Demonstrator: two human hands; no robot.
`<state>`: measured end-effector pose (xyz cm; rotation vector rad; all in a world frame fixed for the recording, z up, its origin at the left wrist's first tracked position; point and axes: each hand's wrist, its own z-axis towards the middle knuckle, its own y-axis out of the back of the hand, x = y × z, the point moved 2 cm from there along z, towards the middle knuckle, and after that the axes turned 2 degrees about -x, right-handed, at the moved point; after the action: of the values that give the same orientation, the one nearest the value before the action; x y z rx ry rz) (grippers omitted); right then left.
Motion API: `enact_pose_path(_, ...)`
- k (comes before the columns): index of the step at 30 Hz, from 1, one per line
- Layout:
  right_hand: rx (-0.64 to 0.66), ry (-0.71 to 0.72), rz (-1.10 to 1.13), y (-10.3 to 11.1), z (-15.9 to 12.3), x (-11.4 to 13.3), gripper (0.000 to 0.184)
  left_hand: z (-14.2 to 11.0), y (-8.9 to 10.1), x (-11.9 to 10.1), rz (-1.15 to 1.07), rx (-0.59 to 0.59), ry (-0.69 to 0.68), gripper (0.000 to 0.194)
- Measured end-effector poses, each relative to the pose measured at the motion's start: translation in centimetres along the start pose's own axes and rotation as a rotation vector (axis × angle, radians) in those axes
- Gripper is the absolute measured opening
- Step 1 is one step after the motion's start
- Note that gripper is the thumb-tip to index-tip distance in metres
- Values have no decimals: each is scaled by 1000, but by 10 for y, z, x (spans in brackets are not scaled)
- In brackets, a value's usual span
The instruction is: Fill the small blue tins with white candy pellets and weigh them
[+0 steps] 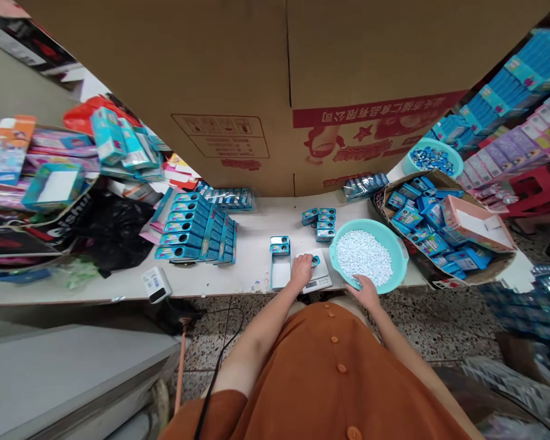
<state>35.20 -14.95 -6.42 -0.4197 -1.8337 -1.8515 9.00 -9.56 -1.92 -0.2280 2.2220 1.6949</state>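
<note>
My left hand [301, 269] rests on a small white scale [319, 279] at the table's front edge, its fingers closed on a little blue box [315, 261]. My right hand [365, 286] reaches into the near side of a teal bowl [398, 247] full of small white pellets [363, 255]; its fingers are curled among them. A light blue tray [280, 269] with two small blue boxes at its far end lies just left of the scale. Several more small blue boxes [321, 221] stand in a cluster behind the scale.
A stack of blue packs [197, 229] sits on the table [247, 275] to the left. A cardboard box [444, 226] of blue packs is at the right, a second teal bowl [433, 157] behind it. A big carton [284, 91] walls the back. A white device [156, 285] lies front left.
</note>
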Motion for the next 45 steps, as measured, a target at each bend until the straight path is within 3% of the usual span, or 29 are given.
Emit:
enact_pose_path(4,12,6,-13,0,0,0,47,-19,22,14,-16,-37,-35,31)
enact_pose_path(7,15,6,-20,1,-1,2,45,-42,42,39,-35,-132,-23,37)
enact_pose_path(11,22,-12,-27,0,-1,1,42,-60,53,79,-16,-135,23,36)
enact_pose_path(16,23,-18,-28,-2,-1,0,42,-55,45,105,37,-128,54,38)
enact_pose_path(27,6,-43,-18,-2,-1,3,42,-23,29,112,100,-62,9,42)
enact_pose_path(34,26,-83,-35,-1,0,6,40,-18,24,112,188,-76,-94,41)
enact_pose_path(40,51,-118,-27,2,1,9,43,-10,10,114,216,-129,-71,40)
enact_pose_path(45,66,-120,-26,3,1,8,44,-19,0,127,235,-152,-98,40)
